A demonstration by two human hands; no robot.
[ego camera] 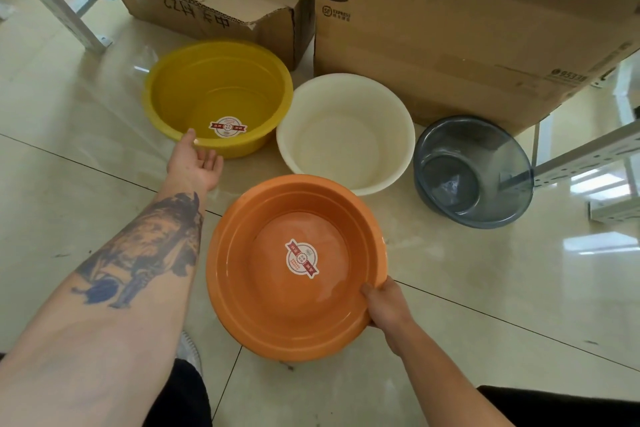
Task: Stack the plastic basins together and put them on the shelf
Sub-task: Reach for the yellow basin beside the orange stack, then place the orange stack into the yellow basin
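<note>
Right hand [384, 302] grips orange basin [263, 305] rim; left hand [197, 161] open at yellow basin [194, 94]

A yellow basin [218, 97] and an orange basin [298, 263] are seen, each marked inside with a round white sticker crossed by a red banner. A cream-white basin [346, 132] is plain, and a translucent grey-blue basin [472, 172] is tinted throughout. The floor [69, 149] is laid in glossy pale beige tiles divided by thin dark lines. Two brown cardboard boxes [450, 28] are printed with black lettering. A dark blue-grey tattoo is borne on the left forearm [138, 253]. The trousers [180, 399] are black.
</note>
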